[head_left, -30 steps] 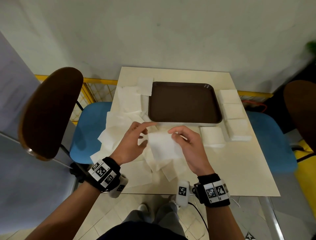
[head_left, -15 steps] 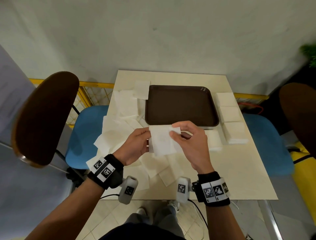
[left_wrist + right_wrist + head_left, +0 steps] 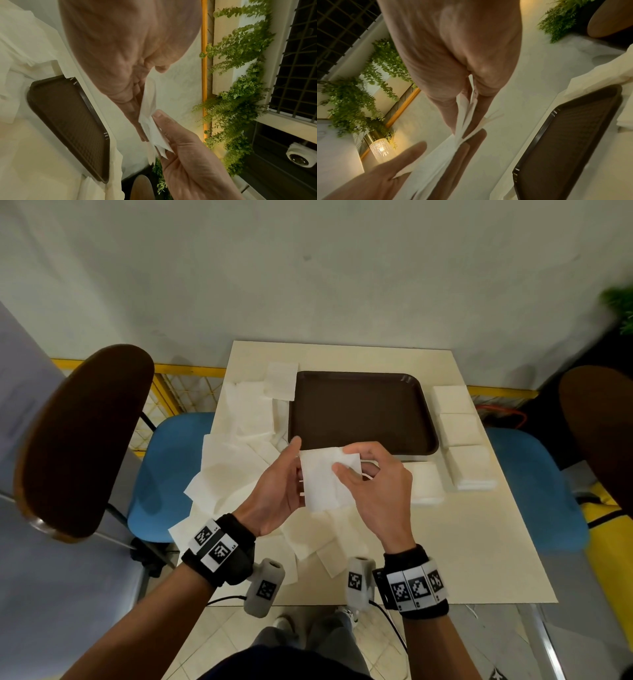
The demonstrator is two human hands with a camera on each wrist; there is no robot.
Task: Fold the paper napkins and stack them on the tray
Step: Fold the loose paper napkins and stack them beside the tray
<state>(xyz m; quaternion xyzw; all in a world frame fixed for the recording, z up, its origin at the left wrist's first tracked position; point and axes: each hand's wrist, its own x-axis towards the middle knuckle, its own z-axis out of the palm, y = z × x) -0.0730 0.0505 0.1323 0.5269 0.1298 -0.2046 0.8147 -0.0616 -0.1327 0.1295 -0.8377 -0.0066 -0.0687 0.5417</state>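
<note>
Napkin (image 3: 323, 479) pinched between both hands

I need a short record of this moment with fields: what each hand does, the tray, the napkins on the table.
left hand: holds the left edge of the napkin
right hand: pinches the napkin's right side
napkin: lifted above the table, in front of the tray
tray: brown, nothing on it
loose napkins: scattered left of the tray
folded stacks: right of the tray, on the table
</note>
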